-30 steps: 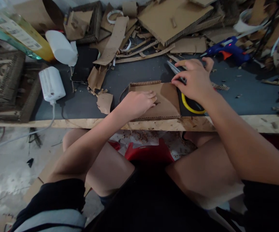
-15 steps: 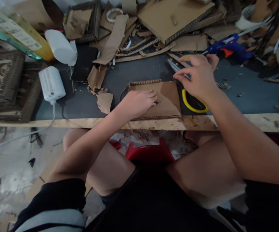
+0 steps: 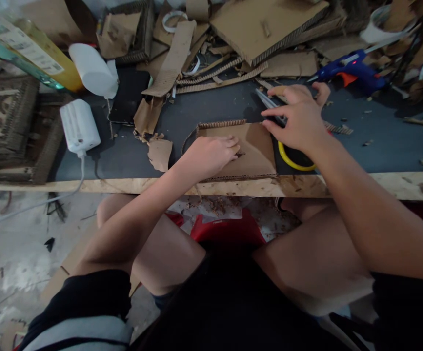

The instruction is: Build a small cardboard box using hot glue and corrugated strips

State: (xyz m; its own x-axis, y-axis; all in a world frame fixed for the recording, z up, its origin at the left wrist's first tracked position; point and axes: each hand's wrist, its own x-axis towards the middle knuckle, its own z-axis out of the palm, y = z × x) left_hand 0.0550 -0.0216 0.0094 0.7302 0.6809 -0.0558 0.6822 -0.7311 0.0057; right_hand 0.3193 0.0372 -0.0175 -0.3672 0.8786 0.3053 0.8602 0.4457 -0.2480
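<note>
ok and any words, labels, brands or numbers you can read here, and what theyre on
None readable.
White label on the yellowish bottle: print too blurred.
Small pale mark on the red seat: too small to read, maybe not lettering.

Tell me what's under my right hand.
Yellow-handled scissors: blades and part of the handle show beyond your right hand; whatever lies beneath the palm is covered.

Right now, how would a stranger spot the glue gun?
Find the grey table, then the right hand. Just beyond it, toward the right, lies the glue gun. It's blue with an orange trigger, unlike the brown cardboard nearby.
</note>
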